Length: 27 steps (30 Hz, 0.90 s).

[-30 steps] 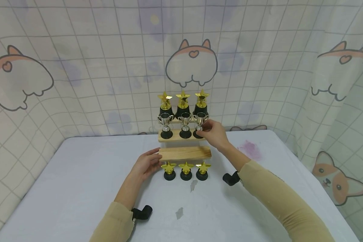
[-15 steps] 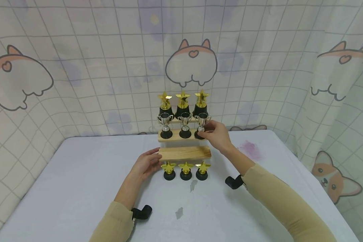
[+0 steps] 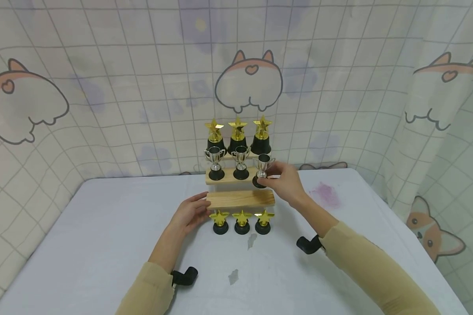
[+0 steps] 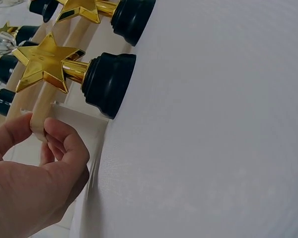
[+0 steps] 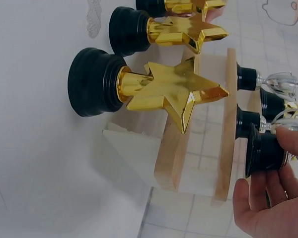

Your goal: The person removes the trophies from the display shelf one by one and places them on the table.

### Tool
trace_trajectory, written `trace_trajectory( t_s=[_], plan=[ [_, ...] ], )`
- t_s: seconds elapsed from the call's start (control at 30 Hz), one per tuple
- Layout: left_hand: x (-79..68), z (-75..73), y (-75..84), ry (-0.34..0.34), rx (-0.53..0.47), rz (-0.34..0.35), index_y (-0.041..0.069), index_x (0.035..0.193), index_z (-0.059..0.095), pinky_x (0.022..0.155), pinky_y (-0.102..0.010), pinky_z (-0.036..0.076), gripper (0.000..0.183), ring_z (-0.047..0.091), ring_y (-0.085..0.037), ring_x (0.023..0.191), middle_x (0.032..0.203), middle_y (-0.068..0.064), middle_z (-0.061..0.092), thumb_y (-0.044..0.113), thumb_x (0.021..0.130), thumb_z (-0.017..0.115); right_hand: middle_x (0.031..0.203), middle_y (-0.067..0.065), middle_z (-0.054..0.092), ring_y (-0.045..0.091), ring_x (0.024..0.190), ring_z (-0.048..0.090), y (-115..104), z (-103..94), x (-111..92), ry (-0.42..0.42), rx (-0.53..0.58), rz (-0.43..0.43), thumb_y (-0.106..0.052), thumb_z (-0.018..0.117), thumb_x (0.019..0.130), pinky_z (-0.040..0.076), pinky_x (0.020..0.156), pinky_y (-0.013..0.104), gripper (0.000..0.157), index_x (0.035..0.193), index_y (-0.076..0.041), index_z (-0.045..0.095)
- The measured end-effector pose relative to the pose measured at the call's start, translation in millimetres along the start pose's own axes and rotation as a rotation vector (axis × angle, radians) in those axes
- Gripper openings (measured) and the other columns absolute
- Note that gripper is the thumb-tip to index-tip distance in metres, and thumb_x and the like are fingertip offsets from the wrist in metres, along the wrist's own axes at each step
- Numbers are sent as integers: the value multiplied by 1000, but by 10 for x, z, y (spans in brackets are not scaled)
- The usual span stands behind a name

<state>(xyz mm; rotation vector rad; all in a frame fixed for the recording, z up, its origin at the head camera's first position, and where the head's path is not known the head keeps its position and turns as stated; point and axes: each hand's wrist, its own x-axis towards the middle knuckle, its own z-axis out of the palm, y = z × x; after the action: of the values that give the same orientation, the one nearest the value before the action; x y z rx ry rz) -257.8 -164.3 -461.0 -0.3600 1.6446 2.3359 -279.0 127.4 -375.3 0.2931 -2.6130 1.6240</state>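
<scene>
My right hand (image 3: pixel 287 183) grips a small silver trophy cup (image 3: pixel 263 161) by its black base (image 5: pixel 265 151). The cup is upright in front of the right end of the middle wooden shelf (image 3: pixel 229 177); in the right wrist view its base is apart from that board. Two matching silver cups, a left one (image 3: pixel 216 159) and a centre one (image 3: pixel 241 159), stand on the same shelf. With thumb and fingers, my left hand (image 3: pixel 189 214) pinches the left end of the lowest wooden shelf (image 3: pixel 240 199). That board carries nothing.
Three gold star trophies (image 3: pixel 242 221) stand in a row on the white table (image 3: pixel 122 245) before the shelves. Three taller star trophies (image 3: pixel 238 133) occupy the top shelf. A tiled-pattern curtain (image 3: pixel 142 87) hangs behind, close to the rack.
My right hand has taken the right silver cup off the middle shelf, first slightly rightward, then forward and lower toward me. My left hand stays on the lowest shelf's end.
</scene>
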Motion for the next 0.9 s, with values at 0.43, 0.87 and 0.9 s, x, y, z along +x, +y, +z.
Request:
trace_trajectory(
  t_s=[0.43,0.87,0.9],
  plan=[
    [1,-10,0,-6,1,-4,0,153,42,70,-22,52,56,60,-13,87,141,-22,47,-2,99,58,111,13,69,32,111,64,-37,80,-192,-48,58,-4,-9,82,87,56,92,37,31,112,-2,68],
    [-3,-3,1,-5,-12,-3,0,153,42,71,-23,52,56,60,-14,88,142,-21,47,-2,99,58,106,7,71,27,106,65,-119,201,-399,-106,87,-38,-9,83,86,56,90,35,26,108,-4,70],
    [-4,-2,2,-5,-10,-2,0,153,42,71,-23,52,56,60,-14,88,142,-21,47,-2,99,58,106,6,71,26,106,65,-127,209,-416,-110,86,-36,-9,83,87,56,90,36,26,108,-4,70]
  ],
)
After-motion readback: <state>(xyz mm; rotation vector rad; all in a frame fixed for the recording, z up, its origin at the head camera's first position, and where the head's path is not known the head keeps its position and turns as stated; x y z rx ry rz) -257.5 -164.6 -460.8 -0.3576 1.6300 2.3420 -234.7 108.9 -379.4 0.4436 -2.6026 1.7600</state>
